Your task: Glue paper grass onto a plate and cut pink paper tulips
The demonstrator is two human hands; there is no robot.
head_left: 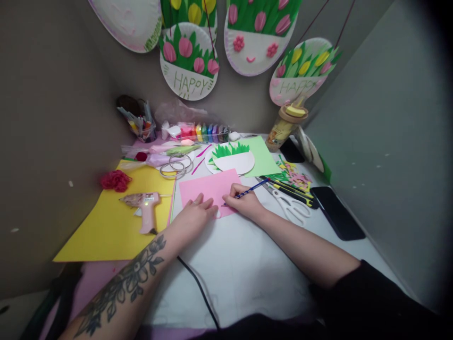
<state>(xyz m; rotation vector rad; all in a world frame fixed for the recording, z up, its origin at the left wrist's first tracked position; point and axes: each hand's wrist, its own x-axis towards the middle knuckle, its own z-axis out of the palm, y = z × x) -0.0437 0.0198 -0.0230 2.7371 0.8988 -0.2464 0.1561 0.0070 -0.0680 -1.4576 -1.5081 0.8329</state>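
Observation:
A sheet of pink paper [212, 185] lies on the white table in front of me. My left hand [198, 215] rests flat on its lower left part, fingers spread. In my right hand [244, 200] I grip a dark blue patterned pencil [253, 188], its tip against the paper near the lower edge. A small white piece [218, 214] sits by my left fingertips; its kind is unclear. Just behind the pink sheet is a cut paper plate [235, 162] with green paper grass along its top.
A pink glue gun [148, 210] lies on yellow paper [95, 226] at left, beside red yarn [115, 180]. White-handled scissors [288, 200], a phone [336, 212] and paper scraps [295, 175] are at right. A tumbler [286, 126] stands behind. Decorated plates [189, 85] hang above. A black cable [200, 283] crosses the front.

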